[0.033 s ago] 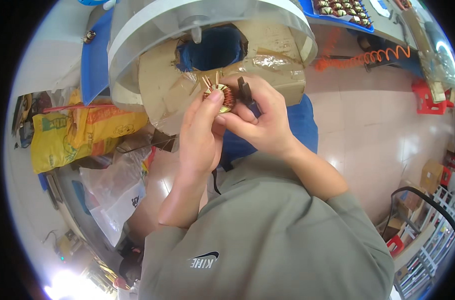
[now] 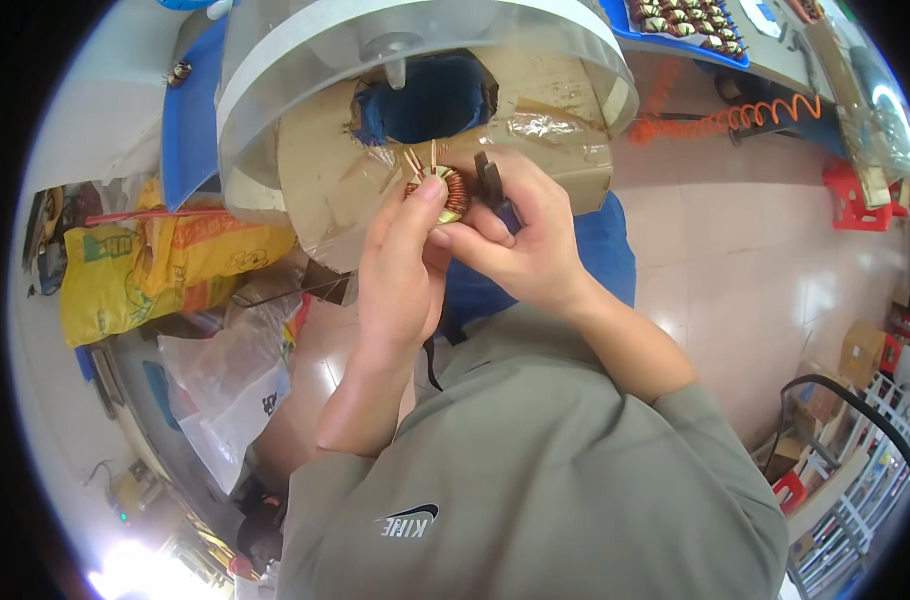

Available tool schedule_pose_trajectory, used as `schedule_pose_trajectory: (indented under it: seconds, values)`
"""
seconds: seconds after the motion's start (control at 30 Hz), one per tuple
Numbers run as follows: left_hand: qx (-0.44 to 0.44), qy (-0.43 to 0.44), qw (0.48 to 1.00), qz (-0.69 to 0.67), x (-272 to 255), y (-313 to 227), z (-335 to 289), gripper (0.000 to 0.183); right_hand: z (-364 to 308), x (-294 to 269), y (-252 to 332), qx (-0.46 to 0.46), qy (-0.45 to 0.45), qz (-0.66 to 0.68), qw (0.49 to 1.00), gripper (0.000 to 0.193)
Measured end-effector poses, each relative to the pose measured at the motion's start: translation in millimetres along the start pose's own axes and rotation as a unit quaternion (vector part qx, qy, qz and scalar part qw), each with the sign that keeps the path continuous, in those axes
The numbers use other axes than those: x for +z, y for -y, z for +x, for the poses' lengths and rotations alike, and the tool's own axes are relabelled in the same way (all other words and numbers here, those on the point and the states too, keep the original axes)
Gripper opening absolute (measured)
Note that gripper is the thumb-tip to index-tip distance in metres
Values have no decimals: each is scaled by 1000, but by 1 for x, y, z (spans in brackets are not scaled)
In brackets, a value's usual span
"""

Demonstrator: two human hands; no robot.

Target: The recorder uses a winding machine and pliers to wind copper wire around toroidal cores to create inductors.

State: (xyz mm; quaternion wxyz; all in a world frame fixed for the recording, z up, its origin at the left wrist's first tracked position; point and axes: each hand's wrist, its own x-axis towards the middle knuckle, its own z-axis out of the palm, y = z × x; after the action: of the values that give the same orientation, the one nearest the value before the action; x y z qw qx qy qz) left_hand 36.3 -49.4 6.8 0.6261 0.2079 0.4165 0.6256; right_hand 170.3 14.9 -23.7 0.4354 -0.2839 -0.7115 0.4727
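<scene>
Pinched in the left grip [image 2: 400, 262] was one round, copper-wound coil [image 2: 456, 195], at least two straight copper leads [image 2: 434, 155] pointing lengthwise away from the body; the neighbouring right grip [image 2: 537, 245] held one black-and-blue tool [image 2: 489, 182].

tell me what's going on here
A person's left hand pinches a wire-wound coil, its wire ends pointing away from the body. The right hand, close beside it, holds a dark tool, whose tip appears clear of the coil. Similar coils sit in a blue tray.
</scene>
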Motion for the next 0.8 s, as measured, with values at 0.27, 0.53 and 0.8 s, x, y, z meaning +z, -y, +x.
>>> schedule_pose_trajectory:
  seconds: [0.27, 0.53, 0.8]
  values:
    - [-39, 10, 995, -93, -13, -12, 25, 41, 30, 20, -5, -39, -48, -11, 998, 45]
    - [-52, 12, 992, -111, -20, -18, 41, 41, 42, 23, -8, -11, -42, -46, 998, 43]
    - [-51, 12, 994, -98, -21, -19, 49, 40, 48, 25, -12, 13, -38, -28, 999, 41]
